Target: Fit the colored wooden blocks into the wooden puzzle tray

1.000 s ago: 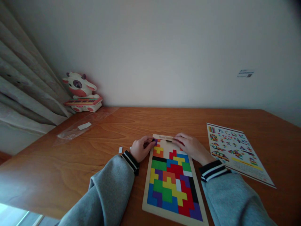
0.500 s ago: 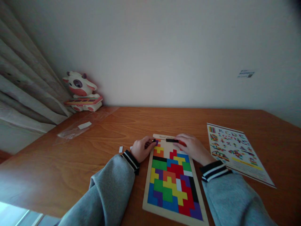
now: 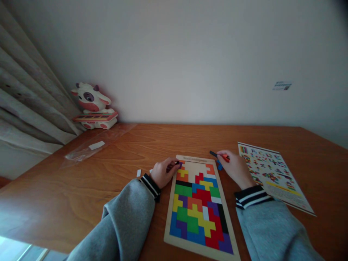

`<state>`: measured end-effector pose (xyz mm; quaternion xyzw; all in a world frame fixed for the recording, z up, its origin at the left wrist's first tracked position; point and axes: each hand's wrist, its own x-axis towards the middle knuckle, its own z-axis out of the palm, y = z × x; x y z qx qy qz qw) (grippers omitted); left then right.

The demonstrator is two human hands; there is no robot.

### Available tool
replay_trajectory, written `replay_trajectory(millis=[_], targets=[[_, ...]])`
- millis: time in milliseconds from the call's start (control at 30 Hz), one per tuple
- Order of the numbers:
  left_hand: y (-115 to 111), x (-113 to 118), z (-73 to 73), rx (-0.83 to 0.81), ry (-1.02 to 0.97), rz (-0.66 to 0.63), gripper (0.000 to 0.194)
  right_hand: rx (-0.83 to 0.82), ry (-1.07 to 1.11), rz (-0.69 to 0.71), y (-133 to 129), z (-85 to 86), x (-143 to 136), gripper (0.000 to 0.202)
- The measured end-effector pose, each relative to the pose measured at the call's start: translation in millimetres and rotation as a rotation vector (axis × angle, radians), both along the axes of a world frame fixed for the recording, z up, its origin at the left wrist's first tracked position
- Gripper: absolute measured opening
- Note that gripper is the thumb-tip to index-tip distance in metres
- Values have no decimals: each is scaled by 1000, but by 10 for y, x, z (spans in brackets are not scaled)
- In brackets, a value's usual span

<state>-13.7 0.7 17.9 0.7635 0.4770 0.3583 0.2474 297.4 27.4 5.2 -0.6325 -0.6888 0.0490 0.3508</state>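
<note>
A wooden puzzle board (image 3: 198, 250) lies upright-wise before me, filled with coloured block pieces except for a bare patch near its top. At its upper left edge, my left hand (image 3: 163, 172) pinches a small black piece (image 3: 177, 162). Beyond the upper right corner, my right hand (image 3: 233, 167) holds a long black piece (image 3: 213, 154) together with a red piece (image 3: 225, 157). Beneath that hand, a blue piece (image 3: 219, 165) rests on the table beside the board. An orange piece (image 3: 210, 169) sits at the board's upper right.
A printed pattern sheet (image 3: 277, 174) lies on the right of the table (image 3: 163, 137). Small white pieces (image 3: 139, 173) are left of my left hand. Clear plastic wrap (image 3: 81, 152) and a toy cow keyboard (image 3: 95, 105) are at the back left, by a curtain.
My right hand has moved right, off the board's top, carrying the black and red pieces. The orange piece and the blue piece have come into view. My left hand has barely moved.
</note>
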Motion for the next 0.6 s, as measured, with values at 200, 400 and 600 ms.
replay_trajectory(millis=[200, 400, 600], targets=[[-13, 4, 0, 27, 18, -32, 22, 10, -52, 20, -37, 8, 31, 27], [-14, -1, 3, 68, 69, -38, 22, -167, -52, 483, -228, 281, -263, 29], [-27, 17, 16, 64, 69, -40, 22, -191, -155, 448, -309, 287, -375, 36]])
